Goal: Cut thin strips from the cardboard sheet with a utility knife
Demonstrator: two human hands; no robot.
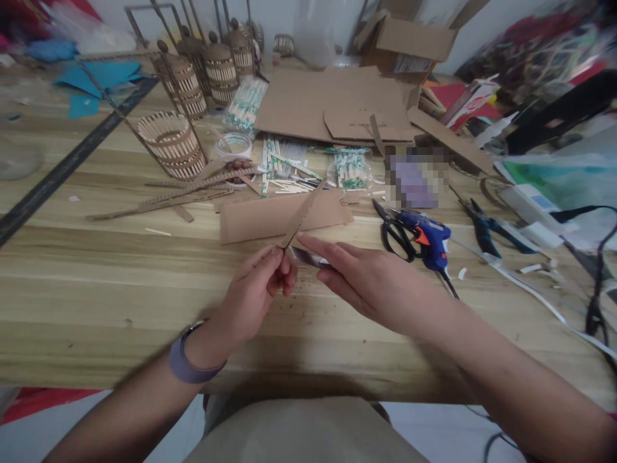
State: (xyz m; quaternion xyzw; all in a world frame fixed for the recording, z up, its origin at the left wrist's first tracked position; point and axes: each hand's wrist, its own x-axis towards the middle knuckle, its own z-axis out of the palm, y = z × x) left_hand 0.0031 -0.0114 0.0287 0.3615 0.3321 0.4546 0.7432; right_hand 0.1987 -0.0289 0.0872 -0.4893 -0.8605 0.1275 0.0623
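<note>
At the far left of the desk (144, 276), a long dark ruler (72, 161) is lying slantwise. To the right of it, a small round basket (168, 151) made of pale sticks and brown bands is standing, and in front of it several loose cardboard strips (193, 190) are lying across one another.

Further right, near the middle, the left hand (255, 286) is pinching the lower end of one narrow cardboard strip (306, 212) between thumb and fingers. This strip is pointing away from the person, slanting up to the right, over a flat cardboard piece (245, 220). Just beside it, the right hand (369, 276) is gripping a greyish metal blade (311, 258) between thumb and fingers, with the index fingertip reaching to the strip's edge. Small brown crumbs (301, 292) are lying below, so I judge that the blade is serving to trim or scrape this edge. Whether it is touching the strip, I cannot tell. The next move is calling, I think, for a firm pinch and for left fingertips clear of the blade.

On the right, black scissors (398, 241) are lying against a blue glue gun (434, 241), and pliers (486, 231) are resting beyond.
</note>
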